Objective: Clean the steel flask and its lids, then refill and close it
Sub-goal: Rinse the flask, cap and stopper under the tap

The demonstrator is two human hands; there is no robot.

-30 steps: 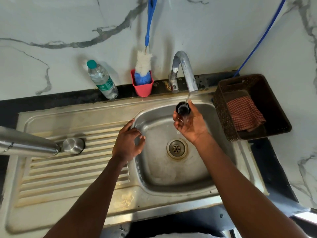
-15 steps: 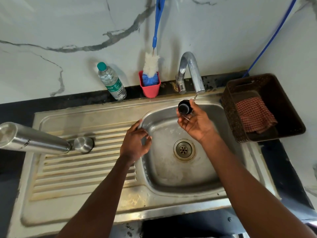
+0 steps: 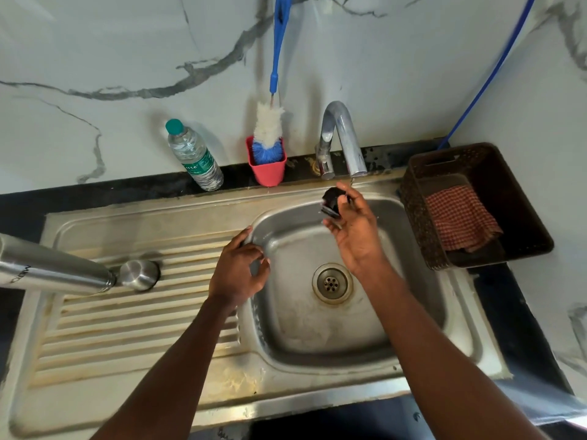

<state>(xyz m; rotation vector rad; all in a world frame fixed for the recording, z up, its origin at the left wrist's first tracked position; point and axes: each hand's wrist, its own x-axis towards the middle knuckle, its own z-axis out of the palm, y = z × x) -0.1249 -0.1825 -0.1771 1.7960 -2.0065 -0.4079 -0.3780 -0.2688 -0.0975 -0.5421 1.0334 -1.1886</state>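
The right hand (image 3: 355, 230) is raised over the far part of the sink basin (image 3: 413, 312), just below the spout of the tap (image 3: 344, 138), and its fingers are curled around a small black inner lid (image 3: 332, 198), which is held at the fingertips and is a little blurred. The left hand (image 3: 238, 268) rests on the left rim of the basin, its fingers loosely bent over the edge and holding nothing. The steel flask (image 3: 47, 268) is at the left border of the view, above the ribbed draining board (image 3: 127, 312); its body is cut by the frame and its narrow mouth points to the right. Just beside the mouth of the flask, a round steel cap (image 3: 139, 274) stands on the draining board. The drain (image 3: 332, 282) is in the middle of the basin floor, between the two forearms. Along the marble wall, on the dark counter behind the sink, there is a plastic water bottle (image 3: 193, 157) with a green cap, and next to it a red cup (image 3: 266, 168) that holds a bottle brush (image 3: 268, 125) with a long blue handle. At the right of the sink stands a brown basket (image 3: 521, 198) with a red checked cloth (image 3: 460, 217) lying inside it
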